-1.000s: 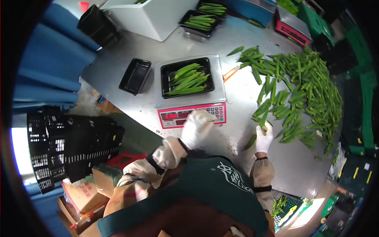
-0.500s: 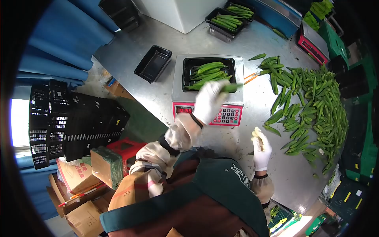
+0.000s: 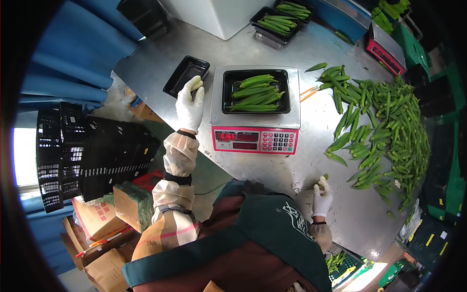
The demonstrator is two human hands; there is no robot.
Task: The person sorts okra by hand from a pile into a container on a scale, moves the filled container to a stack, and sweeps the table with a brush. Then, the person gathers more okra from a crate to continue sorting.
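A red-and-silver scale (image 3: 255, 139) carries a black tray (image 3: 285, 100) of okra pods (image 3: 255, 92), and its display reads 0165. My left hand (image 3: 189, 106), in a white glove, hovers beside the right edge of an empty black tray (image 3: 171, 86), its fingers loosely bent and apart, holding nothing. Below and right of the scale, my gloved right hand (image 3: 322, 198) is closed near the table front, with a small green okra tip showing at its fingertips. A large heap of loose okra (image 3: 399, 131) lies on the right side.
Two filled okra trays (image 3: 277, 25) stand at the back beside a white box (image 3: 209, 14). An orange-handled tool (image 3: 309, 93) lies right of the scale. A second scale (image 3: 384, 51) is at back right. Black crates (image 3: 112, 155) and cartons (image 3: 99, 214) are at left.
My left hand has moved left from over the scale, and the pod it held is out of it. My right hand has shifted slightly toward my body. The display went from 0155 to 0165.
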